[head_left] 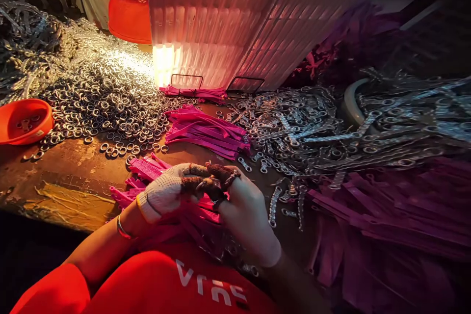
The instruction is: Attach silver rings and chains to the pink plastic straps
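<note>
A small part, too hidden to identify, is pinched between gloved left hand [167,194] and right hand [246,211]. Pink straps [206,132] and rings [106,98] are spread nearby.

gloves [165,194]: white knit, brown fingertips
straps [206,132]: bright pink
rings [103,98]: silver
bowl [24,120]: orange
sleeve [55,289]: red, perhaps orange-red

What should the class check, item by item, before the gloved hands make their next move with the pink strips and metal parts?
1. Both hands gloved: left hand, right hand - ok.
2. Fingertips meet over the pink strips - ok.
3. What the fingers pinch - cannot tell.
4. Ring pile lit by the lamp - ok.
5. Chain pieces beside the right hand - ok.
6. Orange bowl holds rings - ok.
</note>
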### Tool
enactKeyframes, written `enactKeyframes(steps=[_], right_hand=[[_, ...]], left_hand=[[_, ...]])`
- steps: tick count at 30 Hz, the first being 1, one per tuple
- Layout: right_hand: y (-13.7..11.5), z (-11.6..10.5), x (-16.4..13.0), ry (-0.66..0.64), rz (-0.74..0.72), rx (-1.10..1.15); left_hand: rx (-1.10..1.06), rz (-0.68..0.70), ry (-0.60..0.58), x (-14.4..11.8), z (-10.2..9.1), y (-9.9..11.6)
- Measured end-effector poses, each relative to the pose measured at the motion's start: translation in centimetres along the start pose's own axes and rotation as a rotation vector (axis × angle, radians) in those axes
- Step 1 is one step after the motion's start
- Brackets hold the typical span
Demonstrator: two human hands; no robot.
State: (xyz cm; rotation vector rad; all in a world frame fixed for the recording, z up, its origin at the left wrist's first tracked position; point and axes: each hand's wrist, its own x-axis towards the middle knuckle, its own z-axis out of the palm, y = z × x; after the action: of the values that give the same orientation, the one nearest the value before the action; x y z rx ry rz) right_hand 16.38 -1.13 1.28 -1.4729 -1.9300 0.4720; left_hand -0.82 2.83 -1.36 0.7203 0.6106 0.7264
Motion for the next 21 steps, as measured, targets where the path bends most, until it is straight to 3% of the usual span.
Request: enactKeyframes(steps=[3,8,11,16,21], right_hand=[[-0.4,-0.1,-0.6,-0.017,-0.010,-0.083],[-0.4,-0.3,-1.4,-0.044,-0.048,-0.030],[-0.2,0.4,-1.4,-0.058,-0.056,-0.219],[-0.1,1.3,-1.0,0.046,-0.087,-0.500],[0.4,0.7,-0.5,0.149,-0.124,-0.505]], left_hand=[[0.073,0.022,0.008,-0.3,-0.1,0.0],[0.159,0.154,0.142,-1.2,0.9,0.0],[0.216,0.187,0.164,-1.3,1.9,-0.2],[0.224,0.166,0.165,-0.3,2.5,-0.4],[0.270,0.139,0.173,1.2,3.2,0.9]])
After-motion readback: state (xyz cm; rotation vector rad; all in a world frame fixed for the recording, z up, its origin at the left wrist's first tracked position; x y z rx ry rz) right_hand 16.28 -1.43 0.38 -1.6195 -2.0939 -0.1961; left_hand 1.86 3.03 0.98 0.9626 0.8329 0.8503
